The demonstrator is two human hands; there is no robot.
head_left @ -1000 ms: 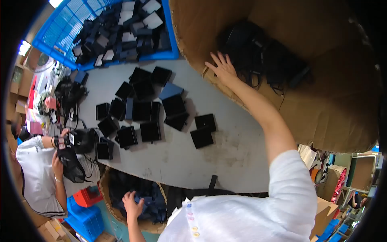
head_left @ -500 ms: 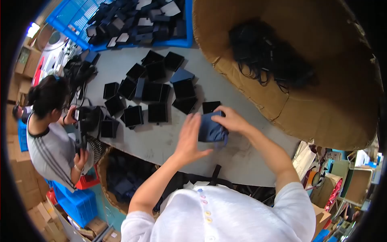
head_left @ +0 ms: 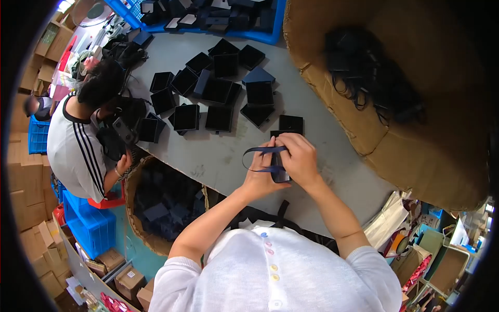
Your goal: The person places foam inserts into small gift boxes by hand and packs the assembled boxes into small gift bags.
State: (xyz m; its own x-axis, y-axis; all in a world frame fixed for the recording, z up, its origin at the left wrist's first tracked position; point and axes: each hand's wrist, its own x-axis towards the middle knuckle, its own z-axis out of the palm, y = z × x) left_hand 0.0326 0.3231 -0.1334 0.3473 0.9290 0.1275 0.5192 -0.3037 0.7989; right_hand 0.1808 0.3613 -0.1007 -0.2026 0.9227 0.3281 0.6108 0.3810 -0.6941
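A small dark blue gift bag [head_left: 281, 176] with ribbon handles stands upright between my hands over the grey table. My left hand [head_left: 258, 177] is closed round its left side, the thumb low near its bottom edge. My right hand [head_left: 300, 158] grips the upper right part of the bag, fingers bent at its opening; the fingertips are partly hidden. Two ribbon handles [head_left: 254, 151] loop out to the left over my left hand. Just beyond my fingers lies an open black box [head_left: 291, 124].
Several open black boxes [head_left: 218, 91] spread over the grey table [head_left: 182, 156]. A blue crate [head_left: 270, 36] of boxes stands at the back. At right, a large carton [head_left: 358, 140] holds dark ribboned bags [head_left: 374, 73]; another carton [head_left: 132, 208] sits below left. A seated co-worker [head_left: 83, 140] is at left.
My left hand, open and apart before, has closed on the bag. The bag has turned from lying flat to upright, its ribbon handles now out. The view has shifted, and the co-worker leans forward.
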